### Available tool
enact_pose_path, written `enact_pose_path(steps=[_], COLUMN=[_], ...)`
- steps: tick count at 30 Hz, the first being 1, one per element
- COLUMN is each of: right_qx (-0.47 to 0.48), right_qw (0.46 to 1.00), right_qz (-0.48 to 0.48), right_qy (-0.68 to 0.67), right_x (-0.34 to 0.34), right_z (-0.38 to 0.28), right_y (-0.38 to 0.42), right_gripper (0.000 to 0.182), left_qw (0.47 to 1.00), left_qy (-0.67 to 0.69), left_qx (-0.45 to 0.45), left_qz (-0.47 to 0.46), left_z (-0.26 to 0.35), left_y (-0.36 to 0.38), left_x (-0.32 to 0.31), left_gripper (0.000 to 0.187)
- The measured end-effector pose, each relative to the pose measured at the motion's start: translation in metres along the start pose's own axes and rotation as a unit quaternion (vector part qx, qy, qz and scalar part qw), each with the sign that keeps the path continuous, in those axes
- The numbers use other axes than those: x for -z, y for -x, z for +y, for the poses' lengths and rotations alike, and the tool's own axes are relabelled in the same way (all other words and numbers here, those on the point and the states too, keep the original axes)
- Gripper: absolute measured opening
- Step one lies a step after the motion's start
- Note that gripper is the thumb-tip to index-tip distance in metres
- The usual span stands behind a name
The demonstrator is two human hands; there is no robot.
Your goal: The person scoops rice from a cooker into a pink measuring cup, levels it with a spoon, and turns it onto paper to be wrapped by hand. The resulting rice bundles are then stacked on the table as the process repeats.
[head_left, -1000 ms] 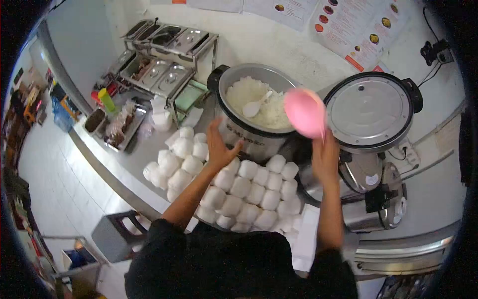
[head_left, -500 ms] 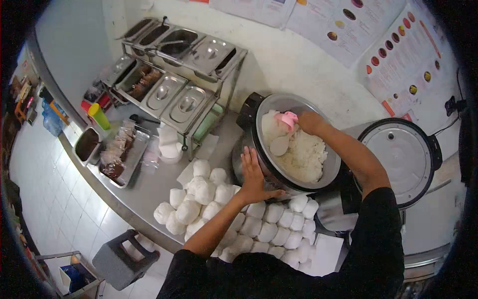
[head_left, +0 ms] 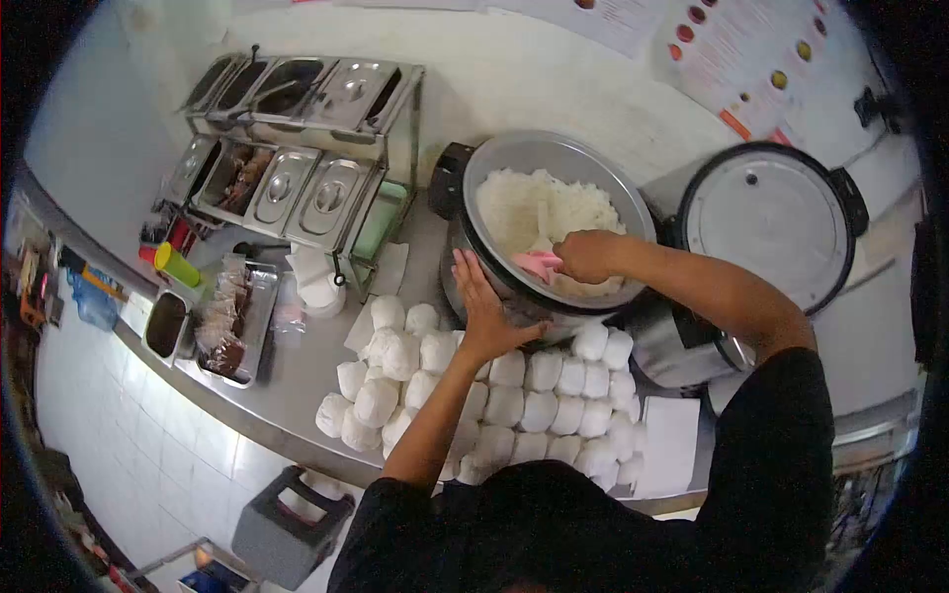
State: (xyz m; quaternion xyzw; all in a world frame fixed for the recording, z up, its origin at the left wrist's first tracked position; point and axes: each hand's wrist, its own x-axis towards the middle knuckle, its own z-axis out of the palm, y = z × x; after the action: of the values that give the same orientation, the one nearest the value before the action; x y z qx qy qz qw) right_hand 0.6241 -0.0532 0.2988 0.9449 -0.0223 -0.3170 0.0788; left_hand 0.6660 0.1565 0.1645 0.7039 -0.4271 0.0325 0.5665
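Note:
A large round cooker [head_left: 583,148] holds white rice [head_left: 514,203]. My right hand [head_left: 585,257] is closed around the handle end of a pink tool [head_left: 537,264], low inside the pot near its front wall. A pale paddle-like piece [head_left: 542,232] shows against the rice just above it; how it joins the pink tool is unclear. My left hand [head_left: 486,314], fingers spread, rests against the cooker's outer left side and holds nothing. Many white wrapped bundles [head_left: 539,410] sit in rows in front of the cooker, some just under my left wrist.
The cooker's round lid [head_left: 766,227] stands open at the right. Metal food containers on a rack [head_left: 331,198] are at the left, with a tray of wrapped packets [head_left: 232,326] and a yellow cup [head_left: 178,265]. White paper [head_left: 669,445] lies front right; a grey stool-like object [head_left: 294,529] is below.
My right hand and the pink tool have moved from the upper part of the pot to its front side. My left hand stays on the cooker. The whole view has shifted.

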Motion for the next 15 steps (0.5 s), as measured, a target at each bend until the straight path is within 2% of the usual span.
enact_pose_path(steps=[2,3,6,7,9,10,12,13,15], right_qx=[0.046,0.070,0.065,0.001,-0.120,-0.103,-0.067,-0.047,-0.036], right_qw=[0.998,0.996,0.990,0.973,0.890,0.832,0.680,0.616,0.523], right_qz=[0.034,0.051,0.023,0.011,-0.021,0.012,0.079,0.172,0.284], right_qy=[-0.025,-0.034,-0.126,-0.232,-0.439,-0.545,-0.726,-0.767,-0.803], right_x=[0.001,0.002,0.001,0.004,0.013,0.006,-0.006,-0.021,-0.016], right_z=[0.011,0.016,0.043,0.048,0.042,0.043,0.046,0.042,0.019], right_y=[0.022,0.033,0.063,0.075,0.106,0.110,0.114,0.097,0.071], right_gripper=[0.034,0.034,0.039,0.039,0.041,0.039,0.037,0.033,0.032], left_qw=[1.000,1.000,0.991,0.977,0.993,0.996,0.987,0.973,0.932], left_qy=[-0.016,0.000,-0.040,-0.070,0.015,0.048,0.104,0.128,0.290], left_qx=[-0.013,-0.014,-0.011,-0.060,-0.075,-0.066,-0.027,0.000,0.084], left_qz=[0.001,0.026,0.125,0.195,0.091,0.024,-0.118,-0.193,-0.200], left_z=[0.001,0.005,0.022,0.033,0.045,0.054,0.088,0.103,0.109], left_y=[-0.002,0.000,-0.004,-0.006,-0.022,-0.032,-0.060,-0.075,-0.094], left_x=[0.000,0.001,0.015,0.025,0.037,0.039,0.040,0.030,-0.007], left_gripper=[0.151,0.141,0.121,0.088,0.068,0.059,0.044,0.036,0.035])
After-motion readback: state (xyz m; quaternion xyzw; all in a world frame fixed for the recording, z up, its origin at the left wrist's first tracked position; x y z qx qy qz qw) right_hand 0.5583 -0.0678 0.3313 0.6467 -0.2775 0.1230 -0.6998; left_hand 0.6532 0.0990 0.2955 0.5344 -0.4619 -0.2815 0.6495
